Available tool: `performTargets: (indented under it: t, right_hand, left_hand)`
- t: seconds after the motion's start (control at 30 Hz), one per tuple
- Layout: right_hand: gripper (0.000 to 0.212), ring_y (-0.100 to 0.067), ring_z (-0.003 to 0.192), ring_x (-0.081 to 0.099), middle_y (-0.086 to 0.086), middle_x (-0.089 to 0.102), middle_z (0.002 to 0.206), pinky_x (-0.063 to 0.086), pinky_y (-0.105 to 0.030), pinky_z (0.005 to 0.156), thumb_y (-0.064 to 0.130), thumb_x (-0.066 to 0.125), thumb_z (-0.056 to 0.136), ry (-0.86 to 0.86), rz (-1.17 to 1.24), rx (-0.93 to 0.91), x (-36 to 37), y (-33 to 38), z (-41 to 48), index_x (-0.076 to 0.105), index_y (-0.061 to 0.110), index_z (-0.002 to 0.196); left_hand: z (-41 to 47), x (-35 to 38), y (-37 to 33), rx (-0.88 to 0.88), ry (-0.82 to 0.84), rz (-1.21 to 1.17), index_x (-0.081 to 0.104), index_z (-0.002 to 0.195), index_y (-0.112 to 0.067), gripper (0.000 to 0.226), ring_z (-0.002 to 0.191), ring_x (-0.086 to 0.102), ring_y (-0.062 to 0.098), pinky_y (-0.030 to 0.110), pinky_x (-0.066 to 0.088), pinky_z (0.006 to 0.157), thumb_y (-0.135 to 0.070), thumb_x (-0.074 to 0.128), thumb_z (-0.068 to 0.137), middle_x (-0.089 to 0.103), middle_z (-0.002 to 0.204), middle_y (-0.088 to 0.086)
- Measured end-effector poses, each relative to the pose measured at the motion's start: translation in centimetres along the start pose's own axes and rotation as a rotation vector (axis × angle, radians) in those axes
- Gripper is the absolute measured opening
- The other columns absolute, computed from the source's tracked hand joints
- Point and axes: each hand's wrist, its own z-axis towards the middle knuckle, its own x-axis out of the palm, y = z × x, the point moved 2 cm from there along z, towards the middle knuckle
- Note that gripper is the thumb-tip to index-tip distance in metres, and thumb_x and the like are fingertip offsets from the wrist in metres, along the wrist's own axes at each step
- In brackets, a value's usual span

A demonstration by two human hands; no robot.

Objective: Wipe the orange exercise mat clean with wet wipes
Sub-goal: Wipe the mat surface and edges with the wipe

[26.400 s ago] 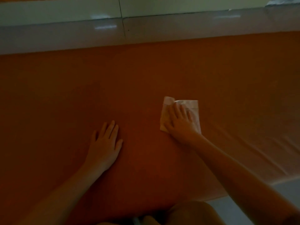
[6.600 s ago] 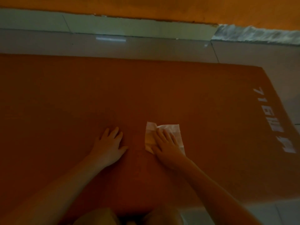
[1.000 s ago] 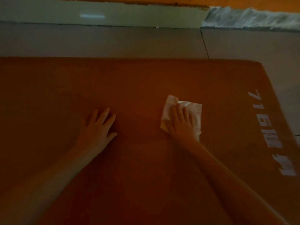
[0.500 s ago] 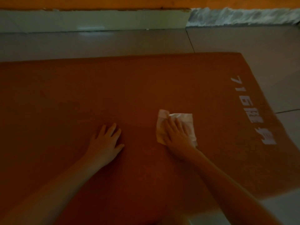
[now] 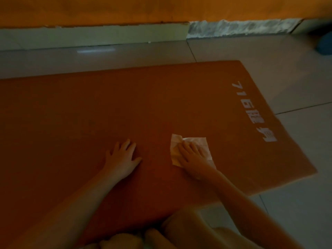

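Observation:
The orange exercise mat (image 5: 161, 108) lies flat on the tiled floor and fills most of the view, with white lettering (image 5: 253, 112) along its right end. A white wet wipe (image 5: 175, 146) is spread on the mat near the front. My right hand (image 5: 193, 155) presses flat on the wipe with straight fingers, covering its lower right part. To the left of it, my left hand (image 5: 122, 157) rests palm down on the bare mat, fingers spread, holding nothing.
Grey floor tiles (image 5: 296, 150) surround the mat at the right and back. A pale skirting strip (image 5: 93, 35) and an orange wall (image 5: 161, 8) run along the far side. My knees (image 5: 179, 229) are at the mat's front edge. A dark object (image 5: 323, 45) sits far right.
My right hand has slid the wipe toward me and slightly right across the mat. The view has tilted, showing more of the mat's right end and the wall.

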Motion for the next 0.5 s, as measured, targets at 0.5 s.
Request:
performTargets:
  t: [0.5]
  right_hand:
    - [0.062, -0.024, 0.147, -0.014, -0.003, -0.012, 0.161, -0.007, -0.044, 0.116, 0.043, 0.027, 0.103, 0.189, -0.084, 0.04, -2.8, -2.7, -4.9, -0.003, 0.022, 0.153]
  left_hand:
    - [-0.5, 0.9, -2.2, 0.027, -0.04, -0.069, 0.017, 0.153, -0.019, 0.065, 0.148, -0.001, 0.032, 0.056, 0.006, 0.118, -0.053, 0.031, 0.1, 0.001, 0.162, 0.003]
